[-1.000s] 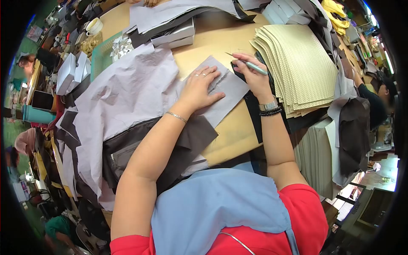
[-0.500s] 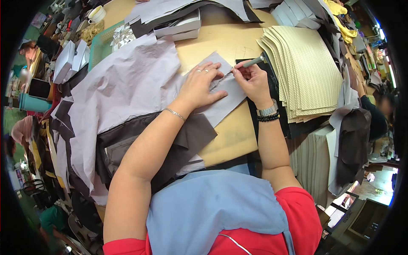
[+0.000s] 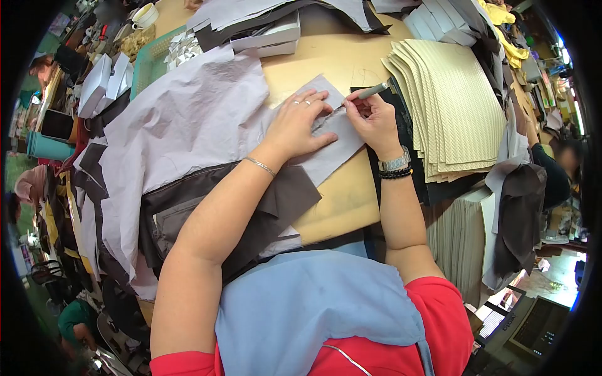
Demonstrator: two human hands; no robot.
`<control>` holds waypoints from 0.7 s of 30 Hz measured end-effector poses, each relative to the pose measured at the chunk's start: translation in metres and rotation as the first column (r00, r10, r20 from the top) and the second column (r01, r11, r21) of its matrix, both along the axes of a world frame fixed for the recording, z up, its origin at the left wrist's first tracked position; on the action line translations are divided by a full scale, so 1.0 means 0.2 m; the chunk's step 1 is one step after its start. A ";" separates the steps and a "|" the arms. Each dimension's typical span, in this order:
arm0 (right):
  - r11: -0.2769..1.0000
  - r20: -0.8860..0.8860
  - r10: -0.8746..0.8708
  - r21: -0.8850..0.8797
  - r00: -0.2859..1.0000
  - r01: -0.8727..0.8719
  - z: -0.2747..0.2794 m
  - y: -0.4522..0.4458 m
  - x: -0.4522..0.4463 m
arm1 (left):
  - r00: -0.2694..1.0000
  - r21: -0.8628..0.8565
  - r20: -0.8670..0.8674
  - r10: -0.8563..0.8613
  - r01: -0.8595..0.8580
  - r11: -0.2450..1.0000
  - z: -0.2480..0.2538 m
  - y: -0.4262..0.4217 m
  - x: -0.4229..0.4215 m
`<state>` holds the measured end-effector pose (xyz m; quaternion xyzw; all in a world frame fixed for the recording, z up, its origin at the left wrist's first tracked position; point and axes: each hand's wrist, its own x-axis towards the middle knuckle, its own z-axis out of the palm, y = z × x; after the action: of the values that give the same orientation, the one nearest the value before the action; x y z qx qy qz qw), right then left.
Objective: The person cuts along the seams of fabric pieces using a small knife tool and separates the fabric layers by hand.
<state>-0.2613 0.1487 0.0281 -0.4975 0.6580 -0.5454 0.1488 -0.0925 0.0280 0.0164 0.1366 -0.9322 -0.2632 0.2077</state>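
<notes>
While the left hand pins, the right hand pinches

Fingers spread, the left hand lies across the grey cloth piece, apparently to keep it flat and stop it skidding. And at the cloth's right edge, the right hand pinches a pen-like tool low, near its tip, a grip that looks suited to fine control! So the piece sits under the left hand, just left of the right, on the table. Out left, crumpled pale fabric sprawls; out right, textured sheets lie stacked, presumably to give both hands room.
</notes>
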 end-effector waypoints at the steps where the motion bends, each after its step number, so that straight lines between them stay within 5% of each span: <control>1: 1.000 0.011 0.000 0.005 1.000 0.000 0.00 0.00 0.00 | 1.000 0.000 0.003 0.003 -0.003 1.000 0.00 0.00 0.00; 21: 0.999 -0.183 -0.044 0.010 0.982 0.046 0.03 -0.01 -0.02 | 0.999 -0.109 0.045 0.011 -0.006 0.994 0.01 0.02 0.01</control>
<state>-0.2652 0.1471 0.0334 -0.5293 0.6837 -0.4962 0.0791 -0.0910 0.0329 0.0176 0.1349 -0.9491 -0.2079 0.1946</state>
